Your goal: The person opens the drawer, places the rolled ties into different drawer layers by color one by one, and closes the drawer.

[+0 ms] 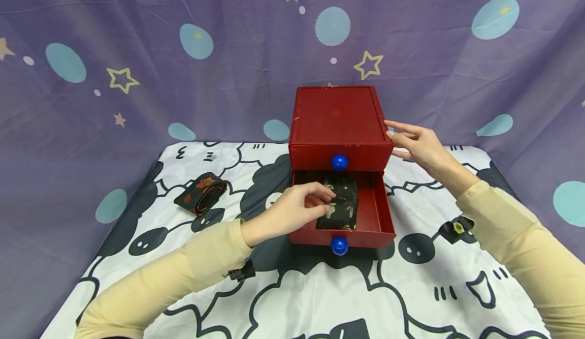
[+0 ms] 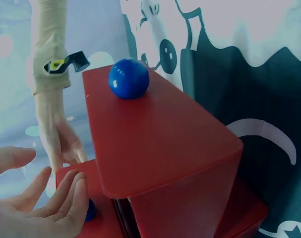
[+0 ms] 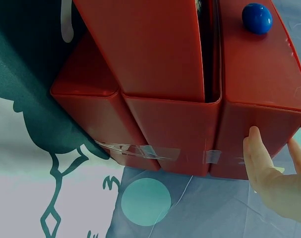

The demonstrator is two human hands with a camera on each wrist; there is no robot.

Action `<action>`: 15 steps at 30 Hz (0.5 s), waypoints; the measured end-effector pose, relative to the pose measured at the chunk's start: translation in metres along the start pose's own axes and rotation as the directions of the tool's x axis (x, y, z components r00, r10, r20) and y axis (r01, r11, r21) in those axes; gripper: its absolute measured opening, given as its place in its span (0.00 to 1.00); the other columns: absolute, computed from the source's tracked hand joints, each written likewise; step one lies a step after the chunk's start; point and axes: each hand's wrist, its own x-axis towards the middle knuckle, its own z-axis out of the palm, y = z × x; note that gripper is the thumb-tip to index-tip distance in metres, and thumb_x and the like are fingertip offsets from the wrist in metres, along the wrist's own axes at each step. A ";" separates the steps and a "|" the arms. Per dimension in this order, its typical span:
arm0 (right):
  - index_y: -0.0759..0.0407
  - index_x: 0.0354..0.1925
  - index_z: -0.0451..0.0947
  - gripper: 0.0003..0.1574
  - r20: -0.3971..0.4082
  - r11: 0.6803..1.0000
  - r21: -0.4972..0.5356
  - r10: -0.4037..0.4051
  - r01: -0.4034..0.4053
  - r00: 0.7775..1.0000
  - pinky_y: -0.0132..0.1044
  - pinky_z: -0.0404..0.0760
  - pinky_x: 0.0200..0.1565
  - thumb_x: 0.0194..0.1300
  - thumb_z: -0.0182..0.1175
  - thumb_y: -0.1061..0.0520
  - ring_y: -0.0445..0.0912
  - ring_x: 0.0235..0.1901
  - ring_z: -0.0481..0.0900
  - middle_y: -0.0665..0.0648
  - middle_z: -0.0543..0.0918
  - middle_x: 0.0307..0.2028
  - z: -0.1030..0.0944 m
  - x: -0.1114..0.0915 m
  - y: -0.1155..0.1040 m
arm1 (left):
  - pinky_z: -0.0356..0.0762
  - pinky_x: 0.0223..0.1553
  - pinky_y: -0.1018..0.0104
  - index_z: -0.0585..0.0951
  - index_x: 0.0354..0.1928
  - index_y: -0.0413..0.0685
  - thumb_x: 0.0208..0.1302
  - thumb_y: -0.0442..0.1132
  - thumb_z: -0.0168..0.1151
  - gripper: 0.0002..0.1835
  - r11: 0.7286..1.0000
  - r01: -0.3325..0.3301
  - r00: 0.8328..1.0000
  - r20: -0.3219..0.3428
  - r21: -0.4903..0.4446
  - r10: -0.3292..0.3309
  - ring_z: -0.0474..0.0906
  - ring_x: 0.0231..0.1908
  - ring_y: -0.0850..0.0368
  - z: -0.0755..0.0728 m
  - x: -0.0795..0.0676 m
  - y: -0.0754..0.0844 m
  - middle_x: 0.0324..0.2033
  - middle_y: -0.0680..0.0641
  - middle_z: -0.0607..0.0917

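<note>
Reaching into the pulled-out lower drawer (image 1: 377,217) of a red box (image 1: 338,125), the left hand (image 1: 292,212) has its fingers curled down onto a folded dark cloth (image 1: 340,207) with a gold pattern. Fingertips rest on the cloth's left edge; whether they truly pinch it cannot be told from the head view, and the left wrist view shows only loosely bent fingers beside the drawer front. The cloth lies flat inside the drawer, toward its left and middle, with bare red floor to its right.

The right hand (image 1: 418,146) is set against the right side of the box near its top edge, fingers straight and spread, palm flat to the wall, gripping nothing. The right wrist view shows the same hand (image 3: 269,173) pressed on the red side panel.

Each drawer front carries a round blue knob: the upper one (image 1: 339,162) on the closed drawer, the lower one (image 1: 339,246) at the near end of the open drawer. The box stands on a white tablecloth (image 1: 411,288) with black cartoon shapes. To the far left of the box, well apart from it, lies a second folded cloth (image 1: 201,194), black with orange flowers. A purple backdrop (image 1: 137,49) with stars and pale blue dots hangs behind.
</note>
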 end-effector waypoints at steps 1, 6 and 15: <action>0.56 0.63 0.61 0.37 0.001 1.000 0.000 -0.001 0.001 1.000 0.30 0.76 0.40 0.58 0.57 0.48 0.35 0.42 0.76 0.61 0.65 0.58 0.000 0.000 0.000 | 0.74 0.35 0.73 0.77 0.44 0.39 0.55 0.33 0.58 0.13 1.000 -0.022 1.000 -0.008 0.010 0.022 0.77 0.35 0.56 0.001 -0.002 0.000 0.39 0.44 0.80; 0.56 0.63 0.60 0.36 0.001 1.000 0.001 0.000 0.000 1.000 0.30 0.76 0.40 0.58 0.57 0.49 0.34 0.41 0.76 0.61 0.65 0.58 0.000 0.000 0.000 | 0.73 0.41 0.69 0.77 0.44 0.41 0.55 0.34 0.59 0.14 0.989 -0.109 0.993 -0.024 0.101 0.112 0.75 0.39 0.53 0.008 -0.010 0.000 0.40 0.45 0.79; 0.56 0.62 0.61 0.36 -0.002 1.000 0.007 -0.003 0.003 1.000 0.31 0.76 0.41 0.58 0.57 0.48 0.35 0.43 0.75 0.58 0.68 0.55 0.000 0.000 0.000 | 0.71 0.38 0.71 0.77 0.44 0.45 0.56 0.37 0.59 0.13 0.944 -0.215 0.976 0.033 0.249 0.213 0.73 0.33 0.56 0.017 -0.020 0.003 0.38 0.48 0.78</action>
